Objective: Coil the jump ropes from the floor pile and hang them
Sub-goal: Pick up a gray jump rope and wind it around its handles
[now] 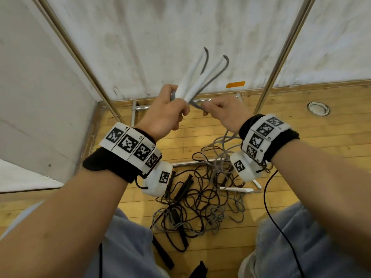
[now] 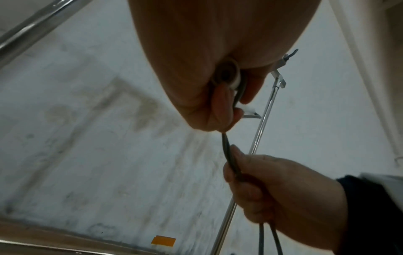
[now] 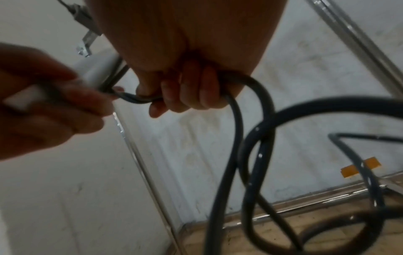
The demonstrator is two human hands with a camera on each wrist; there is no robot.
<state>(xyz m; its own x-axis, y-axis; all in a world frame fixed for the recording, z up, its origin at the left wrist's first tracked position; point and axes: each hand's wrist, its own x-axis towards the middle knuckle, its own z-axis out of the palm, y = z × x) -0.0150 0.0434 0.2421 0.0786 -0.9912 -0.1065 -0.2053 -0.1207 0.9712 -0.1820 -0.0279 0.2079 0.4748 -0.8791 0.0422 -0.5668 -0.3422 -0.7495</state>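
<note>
My left hand [image 1: 170, 109] grips two white jump-rope handles [image 1: 197, 77] that point up and away, each with grey cord curling from its tip. In the left wrist view the left hand [image 2: 220, 110] closes round a handle end [image 2: 226, 75]. My right hand [image 1: 220, 111], just right of it, pinches the grey cord [image 1: 195, 106] running from the handles. In the right wrist view the right hand [image 3: 187, 93] has its fingers curled round the grey cord [image 3: 235, 120], which loops downward. A tangled pile of dark and grey ropes [image 1: 200, 197] lies on the wooden floor below my hands.
Two slanted metal rack poles [image 1: 84, 57] [image 1: 281, 57] frame a white wall. A base bar [image 1: 180, 104] runs along the floor. Orange tape [image 1: 235, 84] marks the wall. A round floor fitting [image 1: 318, 108] sits at the right. My knees flank the pile.
</note>
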